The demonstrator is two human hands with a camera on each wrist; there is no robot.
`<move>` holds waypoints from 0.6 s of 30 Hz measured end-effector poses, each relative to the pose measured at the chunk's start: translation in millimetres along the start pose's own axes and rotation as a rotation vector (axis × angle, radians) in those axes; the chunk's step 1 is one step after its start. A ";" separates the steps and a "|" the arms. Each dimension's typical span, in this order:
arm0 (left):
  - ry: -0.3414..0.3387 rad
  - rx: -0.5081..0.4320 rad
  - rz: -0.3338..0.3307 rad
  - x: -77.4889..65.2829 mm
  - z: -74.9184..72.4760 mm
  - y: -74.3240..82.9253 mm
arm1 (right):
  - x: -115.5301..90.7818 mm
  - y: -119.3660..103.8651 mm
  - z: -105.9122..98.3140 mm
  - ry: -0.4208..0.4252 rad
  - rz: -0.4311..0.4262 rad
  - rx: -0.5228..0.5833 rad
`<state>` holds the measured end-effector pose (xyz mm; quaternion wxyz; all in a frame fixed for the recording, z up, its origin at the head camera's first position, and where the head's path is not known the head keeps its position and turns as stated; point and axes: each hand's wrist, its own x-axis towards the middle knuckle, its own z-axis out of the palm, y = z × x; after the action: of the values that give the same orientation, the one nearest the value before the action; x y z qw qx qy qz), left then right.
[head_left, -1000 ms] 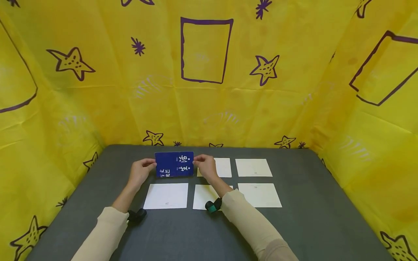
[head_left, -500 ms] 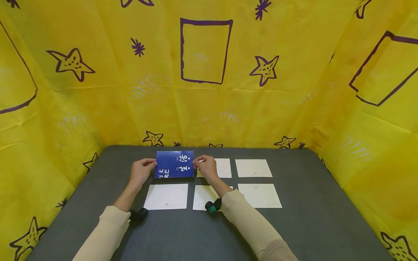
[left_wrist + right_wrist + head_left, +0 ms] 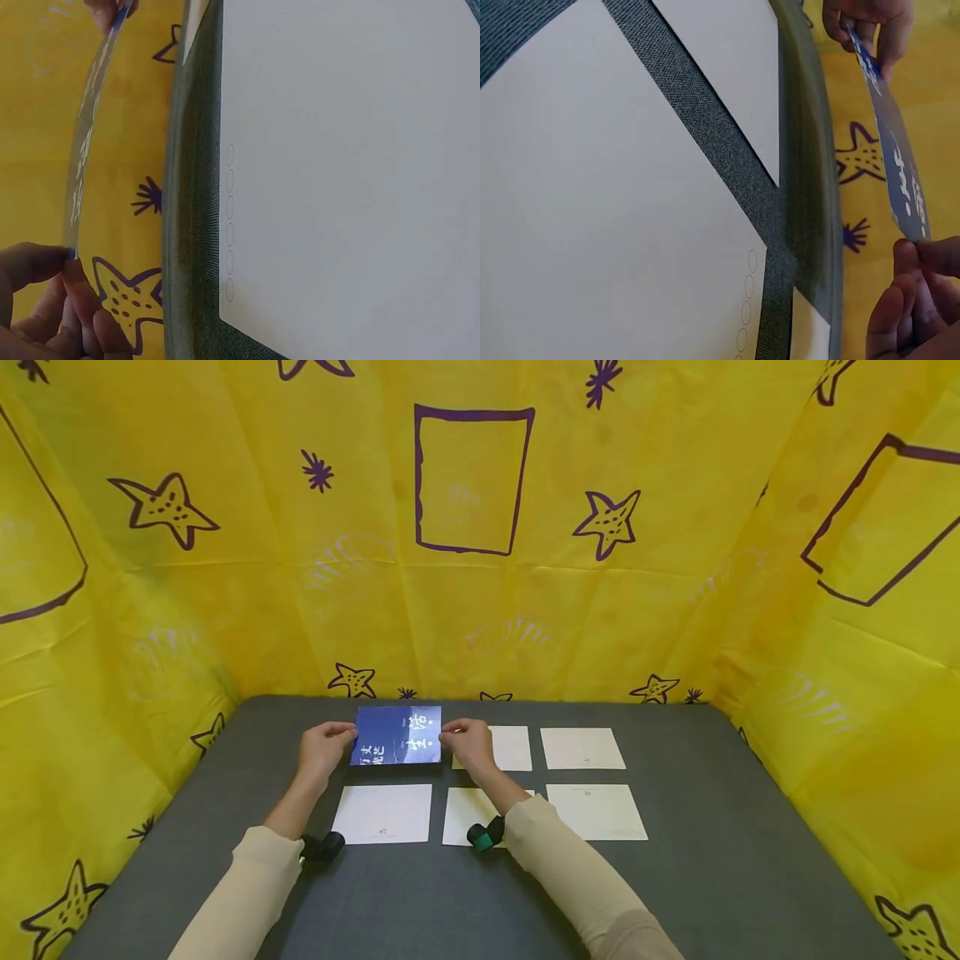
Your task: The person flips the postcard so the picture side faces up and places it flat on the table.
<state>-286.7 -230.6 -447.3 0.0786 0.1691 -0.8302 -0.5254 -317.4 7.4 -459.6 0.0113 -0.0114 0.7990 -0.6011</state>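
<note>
A blue postcard (image 3: 397, 735) with large white characters is held by its two short edges at the back left of the table. My left hand (image 3: 321, 750) pinches its left edge between thumb and fingers; my right hand (image 3: 472, 745) pinches the right edge. In the left wrist view the postcard (image 3: 86, 135) appears nearly edge-on and bends slightly. The right wrist view catches its printed face (image 3: 896, 150) at a slant. Under my right forearm, a white card (image 3: 459, 810) is partly covered, and my right hand overlaps another white card (image 3: 513, 748) behind it.
More white cards lie face up on the dark grey table (image 3: 720, 860): one at front left (image 3: 382, 814), one at back right (image 3: 583, 748), one at front right (image 3: 596, 812). A yellow patterned cloth (image 3: 465, 610) walls the back and sides.
The blue postcard has tipped back flatter, its face now catching more light, and has shifted slightly left with both hands. The white cards have stayed in place.
</note>
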 end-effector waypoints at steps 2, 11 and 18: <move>0.007 0.000 -0.003 1.2 1.9 -0.2 | 0.9 0.7 1.0 0.015 0.008 -0.007; -0.018 0.030 0.013 5.3 5.6 -3.6 | 4.0 5.7 4.0 0.044 0.050 -0.004; -0.040 0.078 0.036 4.3 5.8 -4.8 | 1.9 4.5 3.1 0.028 0.064 0.012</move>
<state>-291.5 -229.1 -454.4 0.0650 0.1465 -0.8544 -0.4943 -319.2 5.6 -464.8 0.0193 0.0229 0.7953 -0.6054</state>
